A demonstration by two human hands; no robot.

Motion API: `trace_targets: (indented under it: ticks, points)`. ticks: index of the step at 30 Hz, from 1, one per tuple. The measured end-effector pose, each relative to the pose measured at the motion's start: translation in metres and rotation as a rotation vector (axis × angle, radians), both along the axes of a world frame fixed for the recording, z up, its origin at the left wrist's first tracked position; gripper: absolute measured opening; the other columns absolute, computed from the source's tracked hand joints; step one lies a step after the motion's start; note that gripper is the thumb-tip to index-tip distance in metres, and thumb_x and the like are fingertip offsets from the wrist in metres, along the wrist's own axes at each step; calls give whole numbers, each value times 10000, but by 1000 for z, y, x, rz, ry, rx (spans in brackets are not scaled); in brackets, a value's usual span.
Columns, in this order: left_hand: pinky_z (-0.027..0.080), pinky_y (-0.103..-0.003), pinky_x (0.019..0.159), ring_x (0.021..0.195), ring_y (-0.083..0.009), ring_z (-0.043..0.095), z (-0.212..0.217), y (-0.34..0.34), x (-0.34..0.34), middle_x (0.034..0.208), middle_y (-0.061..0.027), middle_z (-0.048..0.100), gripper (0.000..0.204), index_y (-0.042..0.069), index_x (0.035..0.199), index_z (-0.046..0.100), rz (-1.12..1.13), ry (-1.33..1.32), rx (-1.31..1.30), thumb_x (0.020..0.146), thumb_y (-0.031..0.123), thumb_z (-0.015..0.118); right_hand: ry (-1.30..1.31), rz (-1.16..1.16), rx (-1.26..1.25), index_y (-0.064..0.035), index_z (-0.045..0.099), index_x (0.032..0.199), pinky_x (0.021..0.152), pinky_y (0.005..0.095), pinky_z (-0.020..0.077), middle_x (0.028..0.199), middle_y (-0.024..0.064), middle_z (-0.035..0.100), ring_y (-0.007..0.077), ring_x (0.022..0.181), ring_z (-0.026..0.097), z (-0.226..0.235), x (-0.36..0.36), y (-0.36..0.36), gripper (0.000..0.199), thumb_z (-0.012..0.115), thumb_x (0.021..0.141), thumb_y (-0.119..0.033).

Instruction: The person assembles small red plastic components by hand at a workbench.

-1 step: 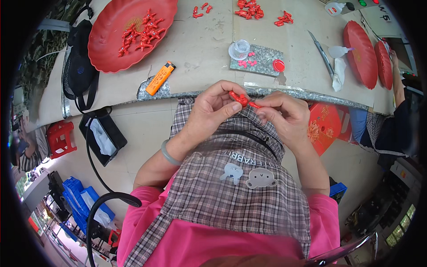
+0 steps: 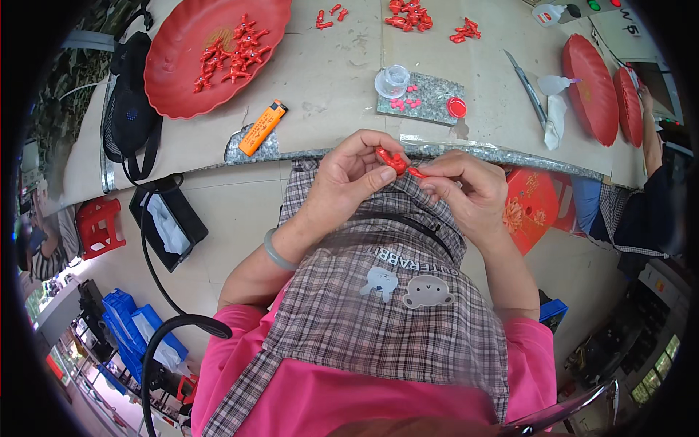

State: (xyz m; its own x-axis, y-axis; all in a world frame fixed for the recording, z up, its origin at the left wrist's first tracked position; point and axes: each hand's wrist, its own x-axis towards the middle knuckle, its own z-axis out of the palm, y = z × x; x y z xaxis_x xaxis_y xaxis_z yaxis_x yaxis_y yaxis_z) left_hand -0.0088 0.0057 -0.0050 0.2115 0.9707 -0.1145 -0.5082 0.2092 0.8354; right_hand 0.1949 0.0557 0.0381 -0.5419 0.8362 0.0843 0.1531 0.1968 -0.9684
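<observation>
Between the thumb and fingers of my left hand point(image 2: 348, 175) is a glossy red figurine point(image 2: 393, 162), held over my lap just off the table's front edge. My right hand point(image 2: 470, 191) pinches a small, slim red piece point(image 2: 416, 172) against the figurine's right side. Whether that piece is joined to the figurine or only touching it, I cannot tell. Beyond my hands, a grey stone slab point(image 2: 429, 87) carries a clear little cup point(image 2: 393, 81), tiny pink pieces point(image 2: 405, 103) and a red round cap point(image 2: 456, 108).
A scalloped red tray point(image 2: 171, 80) with several red figurines stands far left, an orange lighter point(image 2: 262, 129) nearer. Loose red parts point(image 2: 409, 16) lie at the back. To the right are a craft knife point(image 2: 526, 87), dropper bottle point(image 2: 555, 84) and red tray point(image 2: 588, 91); another person's arm point(image 2: 650, 127) shows beyond.
</observation>
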Motion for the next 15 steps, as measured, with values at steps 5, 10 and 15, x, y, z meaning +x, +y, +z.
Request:
trace_targets:
  ticks: [5, 10, 15]
  points:
    - [491, -299, 927, 1048, -155, 605, -1, 0, 1, 1118, -91, 626, 265, 17, 1192, 541, 35, 5, 23, 949, 72, 634, -23, -62, 240, -2, 707, 876, 522, 246, 499, 735, 92, 698, 152, 616, 671, -6, -4, -1, 108, 764, 787, -23]
    - [490, -291, 911, 1039, -147, 603, -3, -1, -1, 1121, -88, 626, 239, 16, 1177, 553, -4, 14, 36, 957, 77, 624, -39, 6, 215, 38, 687, 927, 548, 244, 542, 828, 139, 702, 159, 654, 674, -2, -2, 0, 130, 704, 808, 87]
    - [477, -265, 897, 1025, -109, 578, -2, -1, -1, 1101, -45, 602, 236, 12, 1194, 554, -31, 31, 40, 968, 64, 597, -54, 22, 277, 31, 694, 942, 573, 255, 550, 817, 135, 704, 175, 669, 688, -2, -2, 0, 160, 709, 792, 86]
